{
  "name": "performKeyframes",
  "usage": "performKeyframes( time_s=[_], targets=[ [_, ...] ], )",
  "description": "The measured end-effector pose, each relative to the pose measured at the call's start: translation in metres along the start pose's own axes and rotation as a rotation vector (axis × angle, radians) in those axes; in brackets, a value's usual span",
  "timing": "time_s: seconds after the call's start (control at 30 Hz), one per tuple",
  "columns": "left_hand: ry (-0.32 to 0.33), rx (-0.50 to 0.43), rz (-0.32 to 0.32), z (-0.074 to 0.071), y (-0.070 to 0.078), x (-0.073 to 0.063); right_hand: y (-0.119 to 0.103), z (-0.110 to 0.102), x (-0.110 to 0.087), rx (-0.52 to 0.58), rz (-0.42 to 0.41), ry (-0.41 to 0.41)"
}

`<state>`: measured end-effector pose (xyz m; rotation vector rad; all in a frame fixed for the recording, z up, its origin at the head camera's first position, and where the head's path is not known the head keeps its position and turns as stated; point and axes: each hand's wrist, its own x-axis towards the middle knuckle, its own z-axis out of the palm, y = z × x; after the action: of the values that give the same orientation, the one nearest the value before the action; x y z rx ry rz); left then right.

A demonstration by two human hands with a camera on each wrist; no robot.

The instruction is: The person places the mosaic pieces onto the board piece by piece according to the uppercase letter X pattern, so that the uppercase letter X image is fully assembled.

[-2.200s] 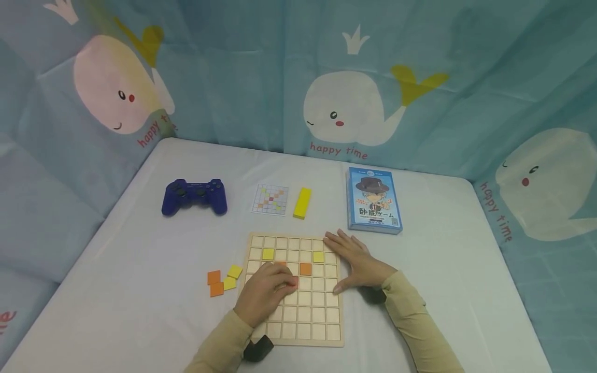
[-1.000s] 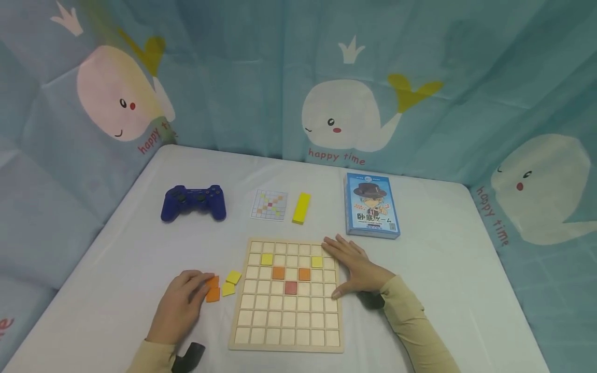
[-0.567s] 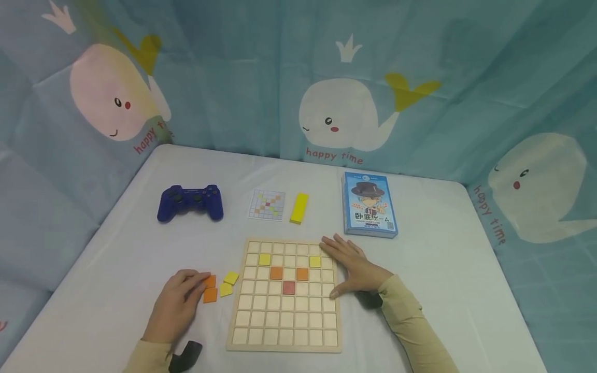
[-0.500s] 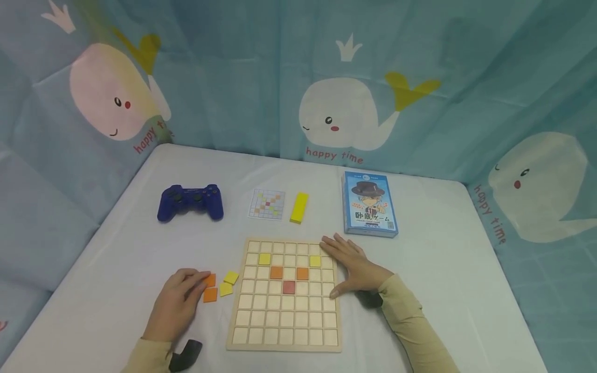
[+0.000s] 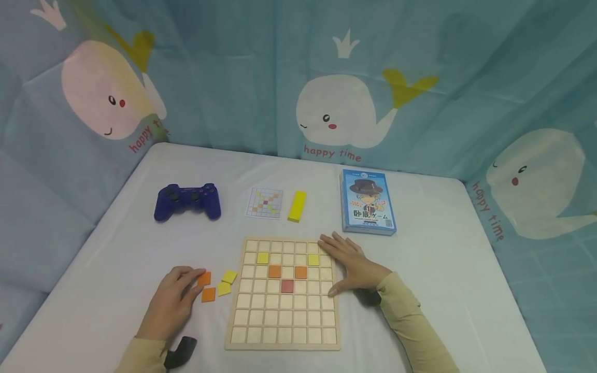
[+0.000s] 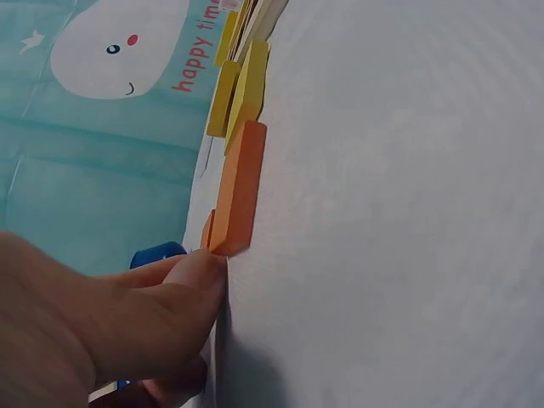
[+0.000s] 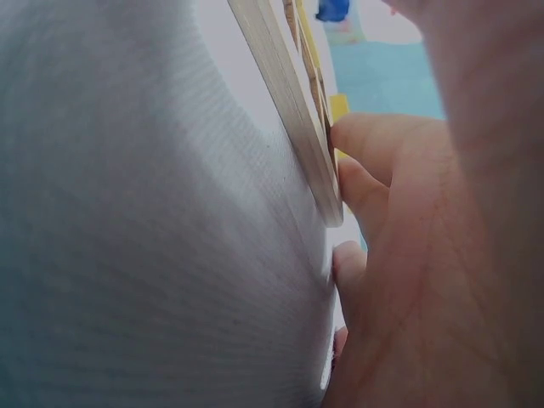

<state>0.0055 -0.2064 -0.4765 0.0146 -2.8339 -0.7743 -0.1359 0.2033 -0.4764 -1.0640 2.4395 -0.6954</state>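
In the head view, my left hand (image 5: pixel 169 300) has its thumb and index finger at the left side of an orange square tile (image 5: pixel 204 278), pinching it. Another orange tile (image 5: pixel 208 295) lies just below that one, and two yellow tiles (image 5: pixel 224 288) are to their right. My right hand (image 5: pixel 356 267) rests with spread fingers on the right edge of a wooden grid board (image 5: pixel 280 346). Set in the board's squares are two yellow tiles (image 5: pixel 263 258), two orange tiles (image 5: pixel 274 271) and one red tile (image 5: pixel 287 286). From the left wrist, the thumb (image 6: pixel 200 270) shows close against the orange tiles.
Behind the board lie a printed pattern card (image 5: pixel 264 203), a yellow block (image 5: pixel 297 206) and a blue game box (image 5: pixel 368 202). A dark blue game controller (image 5: pixel 187 202) sits at the back left. A whale-print curtain (image 5: pixel 224 93) hangs around the white table.
My left hand has left the red tile on the board and gone left to the loose orange tiles. The upper orange tile has shifted slightly left, apart from the lower one. My right hand stays put.
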Motion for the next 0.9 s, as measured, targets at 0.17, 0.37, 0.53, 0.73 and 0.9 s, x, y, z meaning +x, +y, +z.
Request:
performKeyframes(
  time_s=[0.17,0.37,0.53,0.73,0.9],
  targets=[
    [0.005,0.007,-0.012,-0.001,0.003,0.001,0.001,0.000,0.000,0.002,0.005,-0.006],
    [-0.029,0.045,-0.086,-0.005,0.014,0.002,0.002,0.001,-0.001,0.009,-0.007,0.002],
    [0.067,0.015,0.056,-0.006,0.029,0.005,0.003,0.002,-0.001,-0.001,-0.003,0.001],
    [0.103,-0.085,0.285,0.007,0.056,0.005,0.004,0.002,0.000,0.004,-0.009,0.010],
    [0.043,-0.173,0.374,0.025,0.074,0.002,0.005,0.003,0.001,0.007,-0.021,0.014]
  ],
)
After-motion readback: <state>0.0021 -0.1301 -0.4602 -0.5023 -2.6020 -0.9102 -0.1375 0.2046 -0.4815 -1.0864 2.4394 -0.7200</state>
